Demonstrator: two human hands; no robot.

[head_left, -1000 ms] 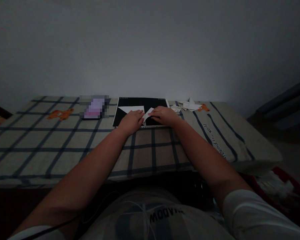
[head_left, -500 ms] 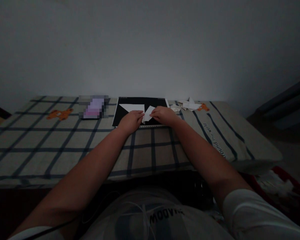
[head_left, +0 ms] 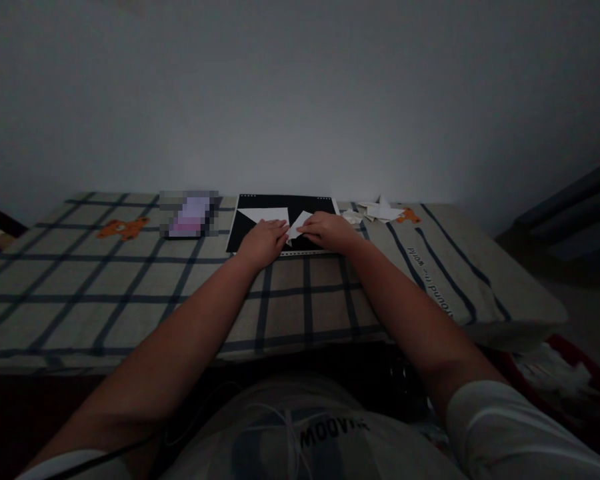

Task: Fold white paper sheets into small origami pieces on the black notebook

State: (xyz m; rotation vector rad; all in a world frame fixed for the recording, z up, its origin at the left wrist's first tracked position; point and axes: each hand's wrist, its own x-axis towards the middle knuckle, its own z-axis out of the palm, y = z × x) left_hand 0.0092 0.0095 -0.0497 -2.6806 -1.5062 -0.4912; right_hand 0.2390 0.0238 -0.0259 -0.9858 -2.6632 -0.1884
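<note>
On a black sheet with a white edge (head_left: 236, 240) lies a piece of white folded paper (head_left: 267, 214), with a pointed triangle to the left and a smaller raised-looking flap on the right. My left hand (head_left: 265, 241) rests over the lower middle of the paper, fingers close together and holding it down by the fold. From the right, my right hand (head_left: 330, 231) is closed with thumb and fingers at the edge of the smaller flap. The fingertips of both hands nearly meet, and they hide part of the folds.
A phone with a blurred screen (head_left: 191, 217) lies to the left. Several folded white paper pieces (head_left: 383, 210) sit to the right on the checked tablecloth (head_left: 285, 307). A wall (head_left: 300, 100) rises behind the table. At lower right is a red container (head_left: 580, 357) with crumpled white stuff.
My right fingers have shifted slightly left along the flap, which shows a little less now. My left hand stays in place. The view has moved slightly.
</note>
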